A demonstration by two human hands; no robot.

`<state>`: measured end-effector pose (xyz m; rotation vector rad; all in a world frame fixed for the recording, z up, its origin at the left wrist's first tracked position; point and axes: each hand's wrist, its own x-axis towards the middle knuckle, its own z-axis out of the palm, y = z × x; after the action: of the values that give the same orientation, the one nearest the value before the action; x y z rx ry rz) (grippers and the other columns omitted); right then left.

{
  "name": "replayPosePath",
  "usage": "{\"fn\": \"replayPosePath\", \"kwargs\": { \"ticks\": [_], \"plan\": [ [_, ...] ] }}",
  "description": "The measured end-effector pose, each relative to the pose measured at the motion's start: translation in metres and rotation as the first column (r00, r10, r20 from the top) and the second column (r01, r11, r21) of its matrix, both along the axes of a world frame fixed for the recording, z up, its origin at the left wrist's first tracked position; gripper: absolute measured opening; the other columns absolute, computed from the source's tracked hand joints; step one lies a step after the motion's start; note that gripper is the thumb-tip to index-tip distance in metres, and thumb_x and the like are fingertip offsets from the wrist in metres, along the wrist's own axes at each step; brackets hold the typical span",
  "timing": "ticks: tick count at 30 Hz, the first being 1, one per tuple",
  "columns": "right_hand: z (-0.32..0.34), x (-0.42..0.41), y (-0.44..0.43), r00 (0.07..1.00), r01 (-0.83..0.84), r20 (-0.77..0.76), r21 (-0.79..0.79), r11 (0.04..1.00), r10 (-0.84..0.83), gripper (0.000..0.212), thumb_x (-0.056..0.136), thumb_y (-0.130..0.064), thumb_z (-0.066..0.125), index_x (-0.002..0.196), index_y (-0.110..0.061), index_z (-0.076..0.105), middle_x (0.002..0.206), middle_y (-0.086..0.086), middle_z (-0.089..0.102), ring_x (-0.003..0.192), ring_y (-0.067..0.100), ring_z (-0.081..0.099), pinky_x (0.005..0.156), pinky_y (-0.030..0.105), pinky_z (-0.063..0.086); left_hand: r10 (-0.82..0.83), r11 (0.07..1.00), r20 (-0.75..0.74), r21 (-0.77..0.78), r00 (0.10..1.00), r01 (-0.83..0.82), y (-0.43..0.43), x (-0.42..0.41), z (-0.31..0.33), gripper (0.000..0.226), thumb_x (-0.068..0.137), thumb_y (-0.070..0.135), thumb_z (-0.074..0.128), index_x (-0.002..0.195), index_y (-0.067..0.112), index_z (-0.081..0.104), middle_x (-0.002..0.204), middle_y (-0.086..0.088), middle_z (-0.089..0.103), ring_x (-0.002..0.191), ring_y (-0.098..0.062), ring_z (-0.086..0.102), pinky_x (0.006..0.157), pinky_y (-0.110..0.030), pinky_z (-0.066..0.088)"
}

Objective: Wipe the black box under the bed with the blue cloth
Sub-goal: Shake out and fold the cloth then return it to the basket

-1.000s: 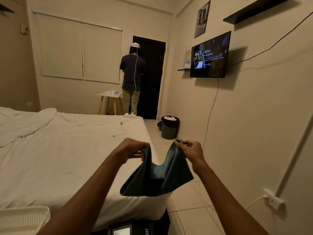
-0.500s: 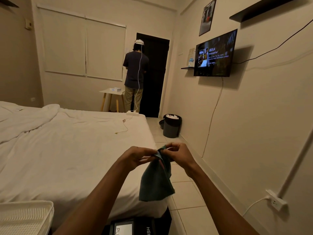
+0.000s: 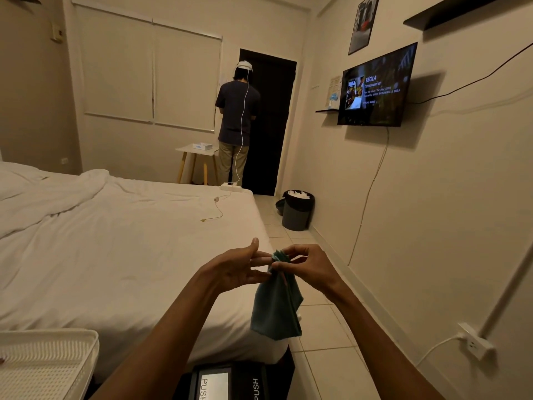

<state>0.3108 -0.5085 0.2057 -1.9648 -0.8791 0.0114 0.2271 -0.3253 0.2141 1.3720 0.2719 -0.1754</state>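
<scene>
The blue cloth point(image 3: 275, 307) hangs folded in the air over the bed's corner. My right hand point(image 3: 307, 267) pinches its top edge between thumb and fingers. My left hand point(image 3: 238, 265) is beside it with fingers straight and thumb up, its fingertips touching the cloth's top. The black box point(image 3: 245, 382) sits at the bottom of the view, below the bed's point(image 3: 115, 255) near corner, with white "PUSH" lettering on its lid; my left forearm covers part of it.
A white perforated tray point(image 3: 43, 368) sits at the lower left. A person point(image 3: 236, 122) stands with their back to me by a dark doorway. A bin point(image 3: 297, 210) stands on the tiled floor by the right wall. A wall socket point(image 3: 474, 343) with a cable and a TV point(image 3: 377, 88) are on that wall.
The cloth went from spread between both hands to folded in half. My left hand let go and opened its fingers; my right hand now holds the folded top alone.
</scene>
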Motion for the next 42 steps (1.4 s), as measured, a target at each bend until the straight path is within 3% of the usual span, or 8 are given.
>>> {"fn": "replayPosePath", "kwargs": {
  "ticks": [5,8,12,17,21,24,33,42],
  "plan": [
    [-0.004,0.007,-0.001,0.996,0.049,0.072,-0.035,0.998,-0.046,0.018,0.080,-0.021,0.082,0.096,-0.017,0.073,0.089,-0.003,0.070,0.083,0.013,0.069,0.072,0.020,0.059,-0.129,0.988,-0.014,0.083,0.992,0.130,0.006,0.005,0.001,0.062,0.104,0.054,0.016,0.118,0.016,0.062,0.127,-0.007,0.062,0.124,-0.030,0.050,0.113,-0.046,0.036],
    [-0.003,0.011,-0.003,0.995,0.051,0.084,-0.046,0.998,-0.047,0.011,0.084,-0.013,0.078,0.094,-0.012,0.075,0.088,0.000,0.071,0.083,0.014,0.069,0.074,0.022,0.060,-0.159,0.952,-0.024,0.260,0.987,0.159,0.010,0.004,0.007,0.062,0.105,0.051,0.020,0.128,0.012,0.063,0.132,-0.008,0.063,0.128,-0.028,0.053,0.112,-0.045,0.038],
    [0.002,0.012,-0.004,0.997,0.034,0.070,-0.050,0.998,-0.031,0.009,0.087,-0.010,0.073,0.095,-0.013,0.074,0.091,0.002,0.072,0.087,0.016,0.069,0.071,0.019,0.058,-0.106,0.751,0.101,0.660,0.989,0.014,0.006,0.004,0.007,0.032,0.100,0.031,0.056,0.125,0.014,0.068,0.123,-0.006,0.070,0.115,-0.021,0.063,0.097,-0.033,0.048],
    [0.019,0.012,-0.010,1.000,0.004,0.026,-0.015,1.000,-0.004,0.012,0.091,-0.006,0.067,0.101,-0.009,0.073,0.096,0.006,0.071,0.087,0.020,0.069,0.075,0.027,0.060,-0.199,0.584,0.168,0.812,0.965,-0.021,0.004,0.007,-0.020,0.037,0.087,0.014,0.074,0.124,0.014,0.065,0.118,-0.009,0.066,0.107,-0.018,0.060,0.095,-0.032,0.053],
    [0.033,0.011,-0.020,1.000,-0.011,0.022,0.023,1.000,0.011,0.014,0.093,-0.006,0.066,0.102,-0.012,0.073,0.094,0.007,0.071,0.080,0.018,0.069,0.070,0.028,0.061,-0.204,0.575,0.255,0.813,0.945,-0.094,0.007,0.006,-0.040,0.035,0.085,0.018,0.078,0.116,0.011,0.067,0.121,-0.006,0.067,0.116,-0.019,0.060,0.096,-0.024,0.051],
    [0.042,0.010,-0.025,0.999,-0.013,0.038,0.043,0.999,0.011,0.014,0.093,-0.007,0.066,0.100,-0.016,0.073,0.091,0.004,0.072,0.077,0.017,0.069,0.070,0.028,0.061,-0.161,0.622,0.316,0.768,0.935,-0.152,0.007,0.003,-0.050,0.034,0.081,0.020,0.081,0.110,0.012,0.066,0.118,-0.005,0.068,0.112,-0.016,0.063,0.084,-0.017,0.049],
    [0.061,0.007,-0.038,0.996,-0.067,0.057,0.007,0.998,0.066,0.017,0.093,-0.003,0.063,0.107,-0.005,0.072,0.095,0.006,0.073,0.080,0.019,0.069,0.075,0.030,0.061,-0.253,0.531,0.345,0.831,0.904,-0.168,-0.001,0.005,-0.062,0.026,0.086,0.025,0.076,0.109,0.012,0.075,0.105,-0.002,0.070,0.091,-0.008,0.055,0.070,-0.008,0.042],
    [0.046,0.013,-0.068,0.996,0.078,0.050,-0.035,0.996,-0.076,0.014,0.093,-0.006,0.063,0.103,-0.014,0.070,0.102,0.004,0.070,0.093,0.019,0.069,0.074,0.025,0.058,-0.191,0.584,0.552,0.729,0.812,-0.358,0.030,-0.017,-0.029,0.012,0.089,0.016,0.073,0.098,0.010,0.078,0.089,-0.001,0.077,0.082,-0.008,0.072,0.078,-0.026,0.061]
  ]
}}
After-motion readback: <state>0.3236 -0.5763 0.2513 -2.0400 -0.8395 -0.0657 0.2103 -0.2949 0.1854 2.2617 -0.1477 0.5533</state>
